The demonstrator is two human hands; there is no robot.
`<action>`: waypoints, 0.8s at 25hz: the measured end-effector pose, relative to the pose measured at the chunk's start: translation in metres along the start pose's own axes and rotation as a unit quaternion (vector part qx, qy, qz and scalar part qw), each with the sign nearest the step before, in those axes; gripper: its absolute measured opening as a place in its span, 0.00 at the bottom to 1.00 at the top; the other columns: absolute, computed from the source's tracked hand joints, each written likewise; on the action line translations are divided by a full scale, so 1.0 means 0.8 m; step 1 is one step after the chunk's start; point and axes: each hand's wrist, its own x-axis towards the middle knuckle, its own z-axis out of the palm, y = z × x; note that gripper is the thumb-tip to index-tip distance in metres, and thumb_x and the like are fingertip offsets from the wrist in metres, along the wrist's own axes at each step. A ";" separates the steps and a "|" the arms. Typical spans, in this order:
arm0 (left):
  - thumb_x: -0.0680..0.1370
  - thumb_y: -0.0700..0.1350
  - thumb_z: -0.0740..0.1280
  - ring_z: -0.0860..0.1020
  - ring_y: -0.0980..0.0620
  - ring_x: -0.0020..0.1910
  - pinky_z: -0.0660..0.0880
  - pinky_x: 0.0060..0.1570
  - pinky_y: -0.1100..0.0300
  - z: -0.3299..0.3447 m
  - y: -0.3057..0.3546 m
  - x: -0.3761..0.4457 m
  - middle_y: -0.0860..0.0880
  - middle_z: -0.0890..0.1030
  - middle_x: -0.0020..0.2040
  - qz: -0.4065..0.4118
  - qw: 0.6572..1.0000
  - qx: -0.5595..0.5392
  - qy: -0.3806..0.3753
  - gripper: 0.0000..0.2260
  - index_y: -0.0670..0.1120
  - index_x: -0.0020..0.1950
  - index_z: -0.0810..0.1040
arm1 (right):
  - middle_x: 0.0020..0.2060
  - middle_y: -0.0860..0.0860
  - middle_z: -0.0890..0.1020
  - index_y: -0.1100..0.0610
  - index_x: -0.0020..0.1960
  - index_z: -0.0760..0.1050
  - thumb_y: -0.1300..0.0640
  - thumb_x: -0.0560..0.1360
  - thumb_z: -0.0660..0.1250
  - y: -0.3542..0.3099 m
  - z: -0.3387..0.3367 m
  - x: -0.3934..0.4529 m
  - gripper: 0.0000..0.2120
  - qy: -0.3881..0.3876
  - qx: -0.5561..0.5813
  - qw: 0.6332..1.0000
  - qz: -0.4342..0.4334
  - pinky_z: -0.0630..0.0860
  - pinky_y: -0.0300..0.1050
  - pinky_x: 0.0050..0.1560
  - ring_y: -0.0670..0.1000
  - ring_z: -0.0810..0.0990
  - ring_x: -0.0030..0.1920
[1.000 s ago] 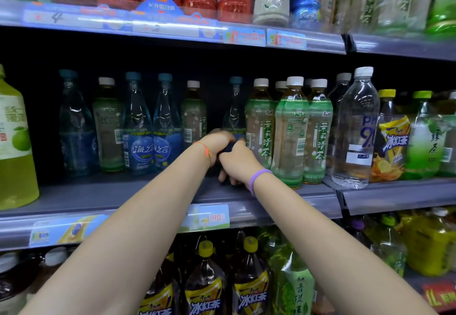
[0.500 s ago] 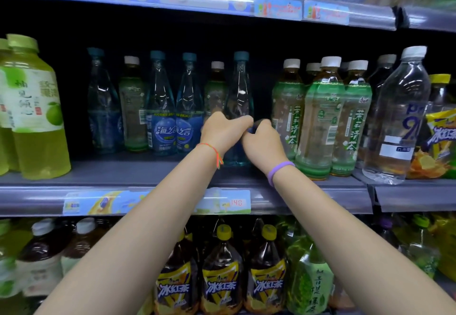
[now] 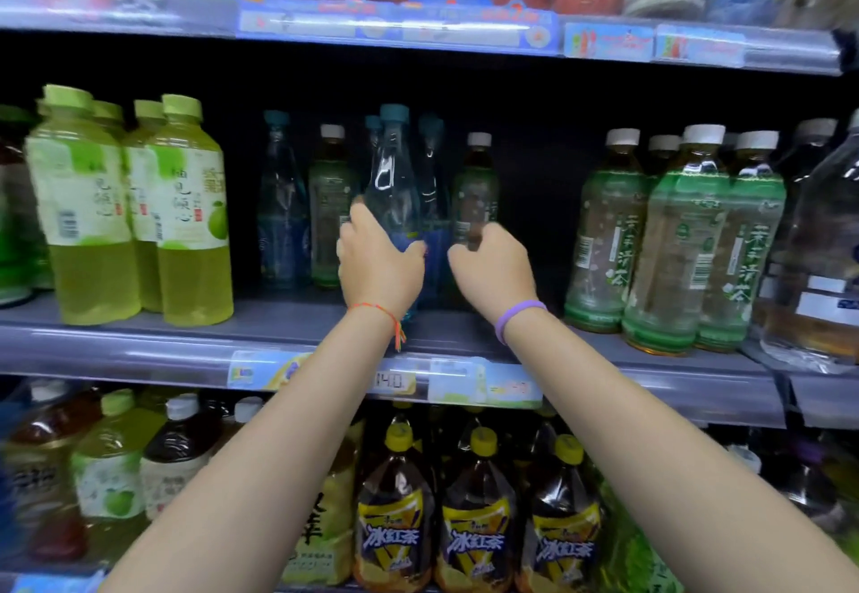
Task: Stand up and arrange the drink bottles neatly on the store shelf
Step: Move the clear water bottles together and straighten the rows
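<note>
Left hand (image 3: 379, 267) grips one blue-capped bottle (image 3: 393, 183); right hand (image 3: 495, 274) seemingly clenched, empty.

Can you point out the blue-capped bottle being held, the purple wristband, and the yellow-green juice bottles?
blue-capped bottle (image 3: 393, 183): head view, clear neck.
purple wristband (image 3: 516, 311): head view, band's middle.
yellow-green juice bottles (image 3: 190, 202): head view, front bottle's label.

Middle shelf (image 3: 288, 318): I see open gaps centre-left and centre-right; yellow-green bottles (image 3: 186, 220) left, green tea bottles (image 3: 674, 244) right block passage
</note>
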 end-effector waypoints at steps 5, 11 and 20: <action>0.72 0.36 0.63 0.69 0.44 0.67 0.67 0.68 0.50 -0.015 -0.005 -0.010 0.43 0.72 0.66 0.243 0.961 -0.026 0.131 0.23 0.43 0.68 0.71 | 0.67 0.60 0.71 0.64 0.71 0.60 0.52 0.71 0.75 0.010 0.015 0.065 0.37 -0.020 0.009 0.986 0.167 0.73 0.50 0.63 0.61 0.73 0.66; 0.72 0.45 0.60 0.80 0.50 0.38 0.79 0.41 0.52 -0.005 0.004 -0.015 0.54 0.81 0.33 0.125 0.982 -0.096 -0.101 0.10 0.55 0.38 0.80 | 0.60 0.58 0.78 0.63 0.69 0.66 0.54 0.70 0.75 0.010 0.011 0.085 0.33 -0.058 0.005 0.985 0.162 0.74 0.45 0.45 0.57 0.79 0.57; 0.72 0.46 0.63 0.76 0.46 0.48 0.76 0.48 0.53 0.037 0.049 -0.023 0.44 0.79 0.52 -0.145 0.917 -0.212 -0.306 0.14 0.43 0.56 0.77 | 0.61 0.58 0.76 0.62 0.74 0.54 0.48 0.74 0.66 0.021 -0.052 -0.007 0.36 0.040 -0.125 0.991 0.032 0.74 0.57 0.59 0.61 0.76 0.59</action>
